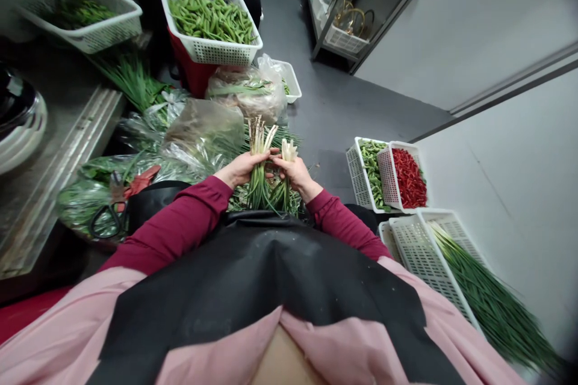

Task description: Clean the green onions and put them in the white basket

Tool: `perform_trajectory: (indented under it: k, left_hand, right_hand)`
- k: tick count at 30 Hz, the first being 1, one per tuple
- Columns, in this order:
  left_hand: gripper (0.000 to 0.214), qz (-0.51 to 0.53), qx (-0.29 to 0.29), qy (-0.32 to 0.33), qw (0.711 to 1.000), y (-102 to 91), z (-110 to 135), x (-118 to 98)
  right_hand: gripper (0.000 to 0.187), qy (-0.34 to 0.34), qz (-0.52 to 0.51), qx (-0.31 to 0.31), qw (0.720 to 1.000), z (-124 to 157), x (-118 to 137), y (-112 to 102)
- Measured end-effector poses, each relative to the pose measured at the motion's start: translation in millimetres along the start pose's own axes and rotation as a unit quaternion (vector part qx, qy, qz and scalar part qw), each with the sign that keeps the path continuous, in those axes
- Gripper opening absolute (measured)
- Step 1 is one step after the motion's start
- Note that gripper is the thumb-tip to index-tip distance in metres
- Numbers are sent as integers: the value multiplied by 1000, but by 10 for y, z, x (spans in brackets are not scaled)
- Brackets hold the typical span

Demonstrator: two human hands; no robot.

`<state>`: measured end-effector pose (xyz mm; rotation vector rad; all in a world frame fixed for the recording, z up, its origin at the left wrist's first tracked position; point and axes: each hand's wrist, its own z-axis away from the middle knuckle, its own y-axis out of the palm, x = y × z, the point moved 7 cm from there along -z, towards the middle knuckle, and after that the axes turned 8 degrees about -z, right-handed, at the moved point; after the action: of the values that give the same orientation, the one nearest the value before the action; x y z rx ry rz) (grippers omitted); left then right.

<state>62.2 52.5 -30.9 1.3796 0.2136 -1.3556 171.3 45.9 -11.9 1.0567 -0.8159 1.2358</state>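
One head-level view, forward and steeply down, close above the black apron (271,264), grey floor (316,96) farther off.

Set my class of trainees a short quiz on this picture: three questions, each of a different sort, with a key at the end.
1. What does the right hand hold?
A) a spoon
B) a bowl
C) scallions

2. True or false: the left hand is holding the scissors.

3. Fill in the colour: the red chillies sit in a ____ basket.

Key:
1. C.
2. False; it holds scallions, and the scissors lie apart from it.
3. White.
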Motion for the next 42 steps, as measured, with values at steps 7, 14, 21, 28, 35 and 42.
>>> perform_trajectory:
  k: [7,14,21,28,35,42]
  left_hand:
    - [46,12,-3,2,1000,54,-13,56]
    - [24,-54,-129,36,989,-187,33,-103]
    - [19,-213,-251,139,934,-443,165,-399]
    - [22,-340,-373,212,837,-616,321,-651]
    - [42,-402,-145,191,884,143,72,-135]
    - [32,-482,-177,177,840,71,124,-189]
  right_hand:
    - [34,-7,-14,5,1000,7,-57,74]
    - [32,-1,-50,7,999,27,-58,-157]
    - [31,-56,-37,-111,992,-40,79,-606]
    - [17,-164,61,-287,942,65,529,-1306]
    - [21,-99,87,-96,987,99,343,-402]
    - [22,-66,57,-59,994,106,292,-273]
